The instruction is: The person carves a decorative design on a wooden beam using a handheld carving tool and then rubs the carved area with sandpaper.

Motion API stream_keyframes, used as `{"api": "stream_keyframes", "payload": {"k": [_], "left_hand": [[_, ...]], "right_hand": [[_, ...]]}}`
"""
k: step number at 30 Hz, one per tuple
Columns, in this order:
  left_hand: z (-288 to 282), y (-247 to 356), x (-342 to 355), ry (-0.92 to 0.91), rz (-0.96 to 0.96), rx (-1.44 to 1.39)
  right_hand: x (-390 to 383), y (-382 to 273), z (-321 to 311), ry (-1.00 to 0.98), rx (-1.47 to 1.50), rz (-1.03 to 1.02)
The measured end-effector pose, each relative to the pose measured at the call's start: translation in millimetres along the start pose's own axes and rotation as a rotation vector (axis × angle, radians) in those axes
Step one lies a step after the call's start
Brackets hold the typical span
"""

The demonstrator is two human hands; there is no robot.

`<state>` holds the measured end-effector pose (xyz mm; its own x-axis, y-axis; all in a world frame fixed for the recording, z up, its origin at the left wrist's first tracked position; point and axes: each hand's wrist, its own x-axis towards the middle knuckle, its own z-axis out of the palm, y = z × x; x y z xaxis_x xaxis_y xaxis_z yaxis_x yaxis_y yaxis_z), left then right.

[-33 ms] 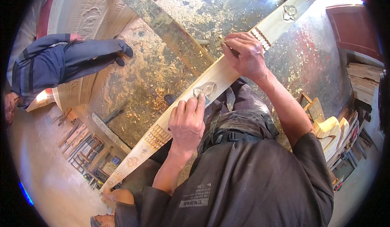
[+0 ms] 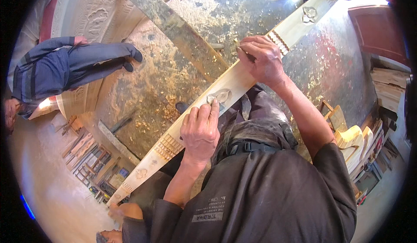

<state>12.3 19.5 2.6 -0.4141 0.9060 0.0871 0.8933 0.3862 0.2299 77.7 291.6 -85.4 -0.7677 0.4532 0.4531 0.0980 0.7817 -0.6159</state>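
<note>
A long pale wooden board (image 2: 234, 80) runs diagonally from lower left to upper right in front of me. Carved leaf and flower motifs and ridged bands decorate its face. My left hand (image 2: 200, 132) presses closed fingers onto the middle leaf carving (image 2: 223, 96). Under those fingers a small grey-blue piece (image 2: 222, 109) sticks out, looking like folded sandpaper; most of it is hidden. Farther up, my right hand (image 2: 263, 60) is closed over the board beside a ridged band (image 2: 278, 42), its fingers bent.
Wood chips lie on the stained floor (image 2: 173, 84). A worn plank (image 2: 173, 30) reaches under the board. One person (image 2: 47, 75) stands at left by a large carved panel (image 2: 97, 19); another person's arm (image 2: 128, 210) is at the board's lower end. Cut wooden pieces (image 2: 352, 138) stack at right.
</note>
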Motion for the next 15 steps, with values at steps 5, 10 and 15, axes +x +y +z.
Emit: {"api": "stream_keyframes", "payload": {"k": [5,10,15], "left_hand": [[-0.4,8.0,-10.6,-0.027,-0.041,0.041],[3.8,4.0,-2.8,-0.018,-0.012,0.071],[-10.6,4.5,-28.3,-0.105,-0.046,0.077]], "right_hand": [[0.1,1.6,-2.2,-0.006,-0.017,-0.004],[3.5,1.0,2.5,0.001,0.011,0.018],[-1.7,5.3,3.7,-0.031,-0.010,0.039]]}}
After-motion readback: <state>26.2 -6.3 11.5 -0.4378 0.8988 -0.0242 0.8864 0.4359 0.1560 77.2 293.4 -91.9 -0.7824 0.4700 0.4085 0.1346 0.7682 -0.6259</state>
